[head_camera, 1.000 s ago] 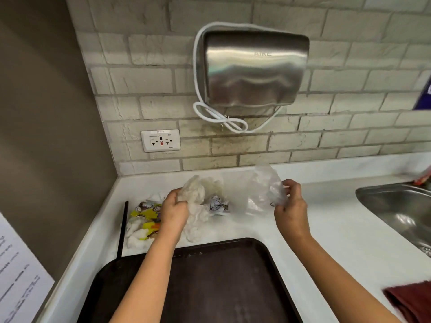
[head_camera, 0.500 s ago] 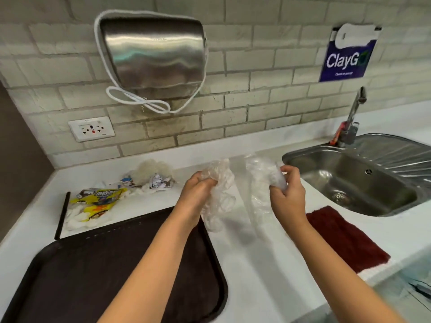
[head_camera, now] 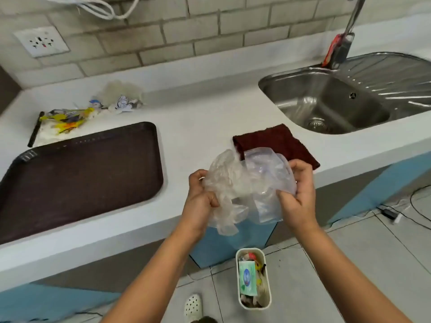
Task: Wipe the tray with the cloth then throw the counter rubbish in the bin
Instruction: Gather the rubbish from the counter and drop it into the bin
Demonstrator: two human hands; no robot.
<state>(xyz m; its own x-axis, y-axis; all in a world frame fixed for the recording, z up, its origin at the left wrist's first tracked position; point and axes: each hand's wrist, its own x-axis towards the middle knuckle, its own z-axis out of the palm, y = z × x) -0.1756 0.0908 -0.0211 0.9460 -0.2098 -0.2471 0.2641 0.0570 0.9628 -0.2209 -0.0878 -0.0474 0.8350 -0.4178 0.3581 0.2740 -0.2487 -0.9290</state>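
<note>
Your left hand (head_camera: 202,197) and right hand (head_camera: 297,193) both clench crumpled clear plastic (head_camera: 245,190) at frame centre, above the white bin (head_camera: 253,278); 1 brown tray (head_camera: 77,178) sits left.

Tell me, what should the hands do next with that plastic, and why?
Probably lower and drop it: both the left hand and right hand grip the crumpled clear plastic past the counter edge, and the open bin stands on the floor just below.
</note>
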